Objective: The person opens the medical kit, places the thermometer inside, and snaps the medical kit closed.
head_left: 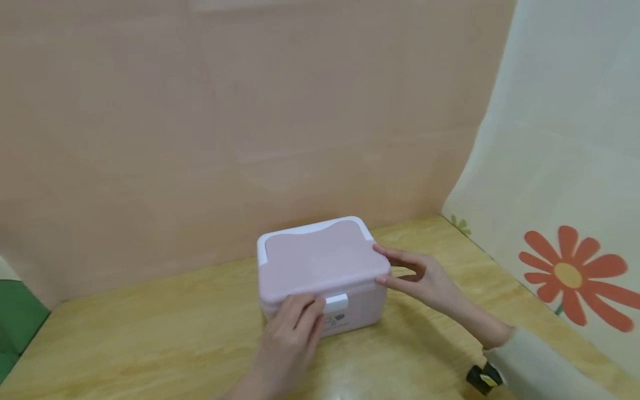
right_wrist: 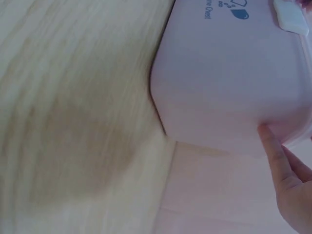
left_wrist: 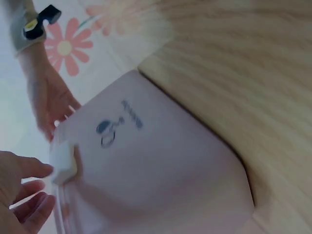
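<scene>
Both hands work over a pale wooden tabletop (head_left: 150, 333) with a light grain, glossy enough to catch a glare just beside the left wrist. Beyond the hands a plain peach-pink backdrop sheet (head_left: 225, 111) rises from the table's far edge. To the left of the left hand a patch of green surface (head_left: 17, 316) shows past the table's corner. To the right of the right hand hangs a whitish cloth printed with an orange daisy-like flower (head_left: 570, 275).

Between the hands sits a pale pink rectangular plastic box with rounded corners (head_left: 330, 311), closed by a pink lid with a white rim (head_left: 320, 258). A white latch tab (head_left: 336, 303) lies at the middle of its front edge, above a small dark printed logo on the front wall.

The left hand (head_left: 292, 339) rests on the box's front, fingers bent over the lid's edge just beside the latch. The right hand (head_left: 425, 278) is at the box's right end, thumb and fingertips touching the lid's rim, fingers spread and fairly straight. Its pale sleeve (head_left: 535, 366) carries a black and yellow wrist strap (head_left: 482, 379).
</scene>
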Motion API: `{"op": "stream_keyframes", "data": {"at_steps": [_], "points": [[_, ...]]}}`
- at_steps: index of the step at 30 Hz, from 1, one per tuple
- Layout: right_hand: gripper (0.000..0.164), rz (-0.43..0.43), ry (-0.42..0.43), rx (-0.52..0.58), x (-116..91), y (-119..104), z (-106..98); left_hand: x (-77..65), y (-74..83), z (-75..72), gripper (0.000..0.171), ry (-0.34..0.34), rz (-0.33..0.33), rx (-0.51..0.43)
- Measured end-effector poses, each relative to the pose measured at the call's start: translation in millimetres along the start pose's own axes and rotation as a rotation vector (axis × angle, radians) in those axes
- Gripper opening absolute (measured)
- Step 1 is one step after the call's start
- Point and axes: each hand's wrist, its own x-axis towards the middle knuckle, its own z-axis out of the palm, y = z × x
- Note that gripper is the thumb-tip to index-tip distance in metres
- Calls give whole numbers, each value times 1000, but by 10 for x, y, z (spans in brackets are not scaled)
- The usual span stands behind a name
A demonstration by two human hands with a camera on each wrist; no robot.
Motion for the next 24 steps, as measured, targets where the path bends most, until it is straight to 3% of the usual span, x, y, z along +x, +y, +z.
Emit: {"op": "stream_keyframes", "data": {"at_steps": [5, 9, 17, 24], "points": [[52, -28, -16, -193, 0, -69, -75, 42, -117, -169, 26, 68, -10, -31], [51, -113, 6, -365, -10, -110, -97, 32, -240, -279, 31, 48, -60, -5], [52, -213, 34, -516, -18, -132, -61, -49, -400, -510, 48, -151, -317, 2], [57, -231, -9, -594, 42, -112, -120, -74, -497, -632, 70, -335, -420, 39]]}}
